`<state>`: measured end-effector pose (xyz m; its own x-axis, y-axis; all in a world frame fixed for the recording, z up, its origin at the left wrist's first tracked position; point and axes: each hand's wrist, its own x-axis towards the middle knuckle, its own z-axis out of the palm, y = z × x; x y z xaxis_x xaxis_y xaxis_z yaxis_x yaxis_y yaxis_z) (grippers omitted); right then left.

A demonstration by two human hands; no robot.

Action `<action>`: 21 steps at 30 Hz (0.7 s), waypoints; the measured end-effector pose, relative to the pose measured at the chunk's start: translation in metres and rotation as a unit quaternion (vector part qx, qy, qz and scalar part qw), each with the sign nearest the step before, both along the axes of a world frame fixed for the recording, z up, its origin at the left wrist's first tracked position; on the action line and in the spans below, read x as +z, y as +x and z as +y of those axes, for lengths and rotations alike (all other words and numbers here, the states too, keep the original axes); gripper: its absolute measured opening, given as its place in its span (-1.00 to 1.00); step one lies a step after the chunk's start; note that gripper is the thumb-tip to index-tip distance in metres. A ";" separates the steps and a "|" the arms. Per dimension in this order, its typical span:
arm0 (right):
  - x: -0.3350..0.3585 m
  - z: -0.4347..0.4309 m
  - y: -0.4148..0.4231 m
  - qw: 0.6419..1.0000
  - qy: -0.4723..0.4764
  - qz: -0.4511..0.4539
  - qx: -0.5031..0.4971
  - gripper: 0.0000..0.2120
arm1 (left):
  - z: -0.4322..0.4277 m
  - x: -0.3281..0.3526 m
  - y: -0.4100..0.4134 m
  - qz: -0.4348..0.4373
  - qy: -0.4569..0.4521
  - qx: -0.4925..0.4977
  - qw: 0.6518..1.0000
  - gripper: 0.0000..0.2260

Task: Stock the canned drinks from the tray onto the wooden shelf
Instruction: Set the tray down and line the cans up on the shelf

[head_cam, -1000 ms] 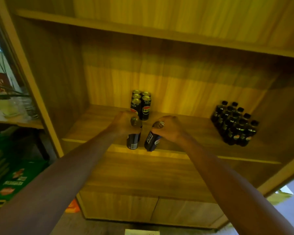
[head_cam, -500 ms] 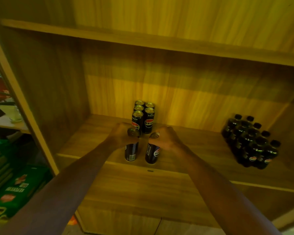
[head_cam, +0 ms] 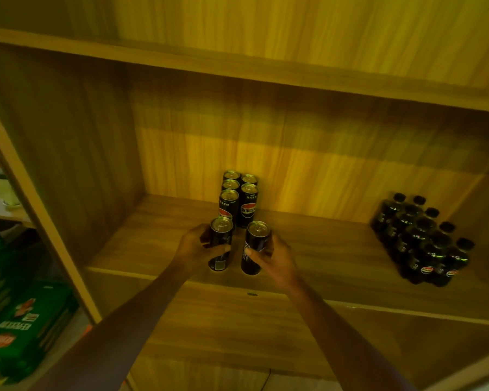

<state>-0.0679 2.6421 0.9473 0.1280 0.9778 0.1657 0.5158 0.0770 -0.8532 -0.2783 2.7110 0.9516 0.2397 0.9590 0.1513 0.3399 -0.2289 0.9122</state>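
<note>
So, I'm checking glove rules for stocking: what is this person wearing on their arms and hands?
Nothing visible. The left hand and right hand are bare, without gloves. Both forearms are uncovered up to the frame edge: no sleeves, watch or bands show. Rings are too dim to tell.

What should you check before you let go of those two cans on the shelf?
1. Left hand grips the left can: ok.
2. Right hand grips the right can: ok.
3. Both cans upright: ok.
4. Can bottoms flat on the wooden shelf: cannot tell.
5. In line with the stocked cans behind: ok.
6. Clear of the bottles on the right: ok.
</note>
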 end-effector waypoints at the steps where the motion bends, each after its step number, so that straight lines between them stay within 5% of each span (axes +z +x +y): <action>1: -0.005 0.000 -0.001 1.000 -0.004 0.015 0.000 -0.46 | 0.001 -0.004 0.001 -0.001 0.000 0.007 1.000 -0.49; 11: -0.013 0.037 -0.002 0.999 -0.016 0.042 0.004 -0.49 | 0.025 -0.004 0.015 -0.032 0.004 0.008 0.999 -0.56; 21: -0.009 0.091 -0.004 0.998 0.029 -0.023 -0.060 -0.49 | 0.055 -0.009 0.026 -0.021 -0.014 0.020 0.999 -0.55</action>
<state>-0.0721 2.7335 0.9383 0.2338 0.9447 0.2301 0.5627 0.0615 -0.8244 -0.2525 2.7665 0.9426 0.1957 0.9716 0.1334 0.3101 -0.1904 0.9314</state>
